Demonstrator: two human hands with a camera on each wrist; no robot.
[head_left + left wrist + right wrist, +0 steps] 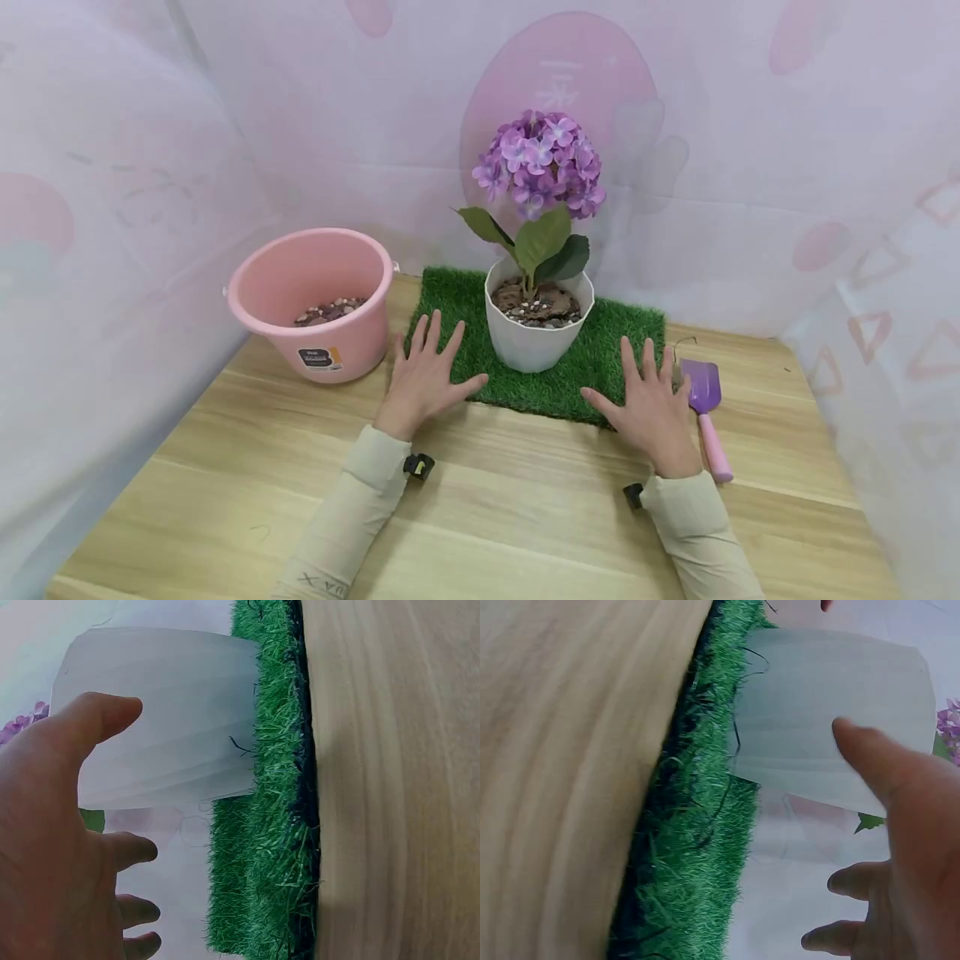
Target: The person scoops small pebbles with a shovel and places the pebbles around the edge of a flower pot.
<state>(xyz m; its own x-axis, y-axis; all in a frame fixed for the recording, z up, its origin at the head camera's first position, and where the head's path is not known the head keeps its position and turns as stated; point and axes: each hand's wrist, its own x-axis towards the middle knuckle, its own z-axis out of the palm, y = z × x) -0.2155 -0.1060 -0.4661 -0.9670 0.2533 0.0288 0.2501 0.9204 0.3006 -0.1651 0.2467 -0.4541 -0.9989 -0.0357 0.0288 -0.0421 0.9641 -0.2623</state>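
A purple hydrangea (542, 162) with green leaves stands upright in a white pot (528, 343), planted in bark and pebbles. The pot sits on a green artificial grass mat (555, 398). To its left, my left hand (424, 382) has its fingers spread and holds nothing. My right hand (651, 407) is spread the same way to the right of the pot, near the purple trowel (702, 387). In both wrist views the thumb appears in front of the pot (180, 712), and whether it touches cannot be told; the head view shows both hands apart from it.
A pink bucket (315, 287) with pebbles (330, 312) at its bottom stands on the left of the wooden table (495, 500). The trowel's pink handle points toward the front. A white and pink printed cloth (720, 167) hangs behind and at both sides.
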